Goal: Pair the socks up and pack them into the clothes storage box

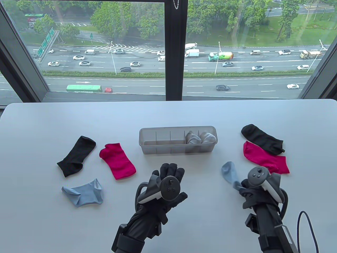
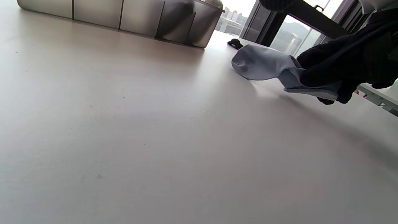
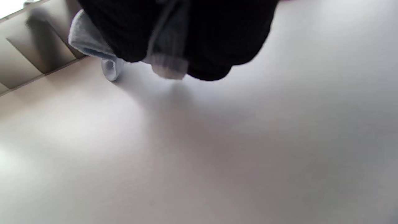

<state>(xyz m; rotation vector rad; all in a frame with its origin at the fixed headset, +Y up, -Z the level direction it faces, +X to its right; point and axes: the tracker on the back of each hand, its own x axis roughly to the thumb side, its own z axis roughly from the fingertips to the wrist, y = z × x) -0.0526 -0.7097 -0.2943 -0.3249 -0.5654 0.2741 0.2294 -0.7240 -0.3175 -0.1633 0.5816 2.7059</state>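
Note:
My right hand [image 1: 246, 188] pinches the cuff of a light blue sock [image 1: 230, 174], whose toe end still lies on the table; the left wrist view shows that sock [image 2: 264, 63] held by the glove [image 2: 339, 68]. My left hand [image 1: 168, 181] hovers open, holding nothing, in front of the clear storage box [image 1: 147, 147]. The box's right compartments hold rolled white socks [image 1: 200, 137]. A second light blue sock [image 1: 84, 195], a magenta sock [image 1: 118, 160] and a black sock [image 1: 76, 155] lie at left. Another black sock [image 1: 260, 138] and magenta sock [image 1: 266, 158] lie at right.
The white table [image 1: 168, 113] ends at a window behind the box. A black cable [image 1: 308, 226] loops at the lower right by my right forearm. The box's left compartments [image 1: 163, 138] hold nothing.

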